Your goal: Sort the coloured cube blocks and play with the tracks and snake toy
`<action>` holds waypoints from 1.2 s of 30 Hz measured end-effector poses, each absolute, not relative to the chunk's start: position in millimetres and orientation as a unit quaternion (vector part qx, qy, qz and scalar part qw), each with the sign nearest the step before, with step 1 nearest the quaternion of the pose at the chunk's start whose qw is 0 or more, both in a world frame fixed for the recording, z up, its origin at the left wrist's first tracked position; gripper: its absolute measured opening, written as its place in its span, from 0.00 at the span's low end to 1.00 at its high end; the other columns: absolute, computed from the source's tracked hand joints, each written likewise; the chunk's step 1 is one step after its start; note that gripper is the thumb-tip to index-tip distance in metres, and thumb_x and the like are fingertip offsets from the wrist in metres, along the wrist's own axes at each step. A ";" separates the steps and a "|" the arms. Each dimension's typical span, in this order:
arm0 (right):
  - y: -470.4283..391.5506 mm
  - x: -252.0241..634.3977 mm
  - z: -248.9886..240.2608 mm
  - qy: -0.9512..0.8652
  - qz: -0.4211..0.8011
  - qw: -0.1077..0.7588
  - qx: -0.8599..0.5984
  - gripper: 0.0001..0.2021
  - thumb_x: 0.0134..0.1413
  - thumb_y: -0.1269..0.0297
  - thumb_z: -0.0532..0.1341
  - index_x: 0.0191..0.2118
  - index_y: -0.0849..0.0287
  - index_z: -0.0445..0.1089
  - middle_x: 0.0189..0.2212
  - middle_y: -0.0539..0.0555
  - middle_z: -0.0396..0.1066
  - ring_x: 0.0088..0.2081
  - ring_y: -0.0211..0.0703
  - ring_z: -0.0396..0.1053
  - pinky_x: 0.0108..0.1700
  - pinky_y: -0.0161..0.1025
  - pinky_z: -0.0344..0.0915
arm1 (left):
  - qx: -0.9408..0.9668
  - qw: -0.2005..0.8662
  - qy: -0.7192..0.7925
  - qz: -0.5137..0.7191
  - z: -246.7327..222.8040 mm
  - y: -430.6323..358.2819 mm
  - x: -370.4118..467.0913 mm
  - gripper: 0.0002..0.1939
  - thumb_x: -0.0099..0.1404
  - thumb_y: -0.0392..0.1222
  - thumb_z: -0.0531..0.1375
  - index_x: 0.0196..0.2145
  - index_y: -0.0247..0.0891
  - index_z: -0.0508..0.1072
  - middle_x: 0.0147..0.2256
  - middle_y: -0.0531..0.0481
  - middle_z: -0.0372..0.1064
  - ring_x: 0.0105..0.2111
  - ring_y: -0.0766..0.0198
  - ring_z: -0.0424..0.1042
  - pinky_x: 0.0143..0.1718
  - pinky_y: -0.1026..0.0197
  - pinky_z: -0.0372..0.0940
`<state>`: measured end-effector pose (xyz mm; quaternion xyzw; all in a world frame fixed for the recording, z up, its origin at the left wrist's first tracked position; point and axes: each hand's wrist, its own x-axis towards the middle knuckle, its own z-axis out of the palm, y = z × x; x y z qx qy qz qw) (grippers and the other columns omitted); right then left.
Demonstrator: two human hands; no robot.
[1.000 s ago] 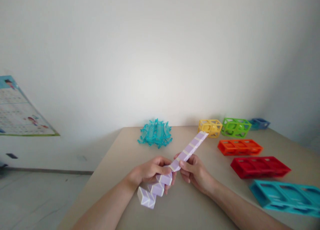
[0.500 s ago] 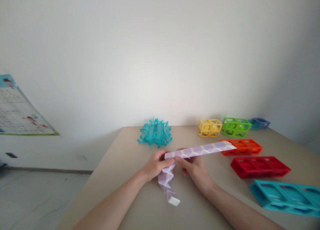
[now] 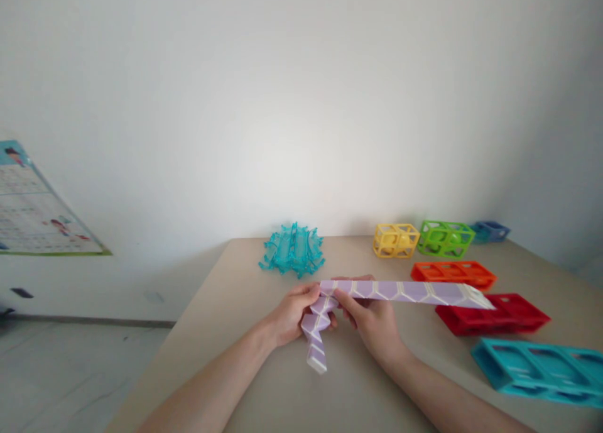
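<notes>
Above the table, both hands grip a lilac and white snake puzzle made of wedge segments. Its long straight part stretches to the right, and a shorter zigzag part hangs down toward me, ending in a white end face. My left hand is closed on the bend, thumb on the near side. Just right of it, my right hand pinches the start of the straight part, thumb pressed on its front. The fingers behind the puzzle are partly hidden.
On the beige table lie a translucent teal ridged piece, yellow frame, green frame, blue frame, orange frame, red frame and turquoise frame. A wall stands behind; a poster hangs left.
The straight part has swung from slanting up to nearly level, its tip coming nearer and further right over the red frame. The short zigzag end has turned and shifted left.
</notes>
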<state>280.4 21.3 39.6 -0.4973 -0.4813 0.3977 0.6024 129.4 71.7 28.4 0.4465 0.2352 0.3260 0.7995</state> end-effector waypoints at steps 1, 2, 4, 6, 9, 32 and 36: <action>20.6 279.9 40.6 -0.481 0.392 0.607 -0.497 0.19 0.45 0.50 0.67 0.34 0.62 0.68 0.14 0.46 0.62 0.15 0.33 0.56 0.16 0.32 0.50 | 0.448 0.801 0.233 0.322 28.3 71.4 129.0 0.21 0.59 0.52 0.62 0.40 0.28 0.72 0.29 0.41 0.73 0.23 0.59 0.73 0.25 0.60 0.65; 19.9 279.3 41.5 -0.481 0.395 0.610 -0.490 0.20 0.45 0.51 0.68 0.35 0.62 0.68 0.15 0.45 0.62 0.15 0.33 0.56 0.15 0.32 0.50 | 0.451 0.802 0.232 0.316 28.4 71.3 128.5 0.22 0.60 0.51 0.61 0.41 0.28 0.72 0.29 0.41 0.72 0.22 0.60 0.72 0.24 0.61 0.64; 18.6 278.1 43.4 -0.483 0.418 0.611 -0.469 0.19 0.45 0.52 0.68 0.36 0.61 0.67 0.15 0.44 0.62 0.15 0.33 0.55 0.15 0.31 0.49 | 0.458 0.805 0.226 0.302 29.6 71.3 127.2 0.23 0.61 0.52 0.61 0.43 0.27 0.71 0.27 0.41 0.72 0.20 0.60 0.71 0.21 0.62 0.62; 17.7 277.6 45.2 -0.481 0.444 0.606 -0.451 0.18 0.46 0.53 0.67 0.36 0.62 0.68 0.14 0.44 0.60 0.14 0.31 0.54 0.15 0.31 0.47 | 0.469 0.808 0.212 0.289 32.3 71.3 125.5 0.24 0.61 0.53 0.60 0.43 0.26 0.71 0.26 0.42 0.71 0.19 0.61 0.71 0.21 0.63 0.61; 17.8 279.3 46.5 -0.484 0.469 0.598 -0.434 0.16 0.48 0.54 0.66 0.35 0.63 0.68 0.12 0.43 0.57 0.14 0.30 0.52 0.16 0.31 0.45 | 0.483 0.811 0.179 0.279 36.9 70.3 123.4 0.26 0.62 0.56 0.59 0.44 0.28 0.70 0.26 0.45 0.69 0.19 0.62 0.71 0.20 0.65 0.60; 27.4 287.3 39.6 -0.394 0.404 0.699 -0.438 0.18 0.46 0.54 0.69 0.34 0.60 0.64 0.16 0.45 0.62 0.16 0.34 0.58 0.15 0.32 0.57 | 0.370 0.843 0.113 0.374 44.7 92.9 93.3 0.44 0.51 0.71 0.58 0.55 0.34 0.65 0.45 0.36 0.73 0.37 0.49 0.76 0.28 0.58 0.70; 26.3 286.2 42.7 -0.391 0.393 0.701 -0.448 0.17 0.44 0.54 0.70 0.31 0.60 0.65 0.18 0.47 0.64 0.18 0.35 0.60 0.16 0.33 0.59 | 0.440 0.760 0.185 0.441 36.0 89.7 107.0 0.27 0.48 0.48 0.72 0.42 0.37 0.68 0.34 0.45 0.75 0.26 0.59 0.76 0.25 0.62 0.70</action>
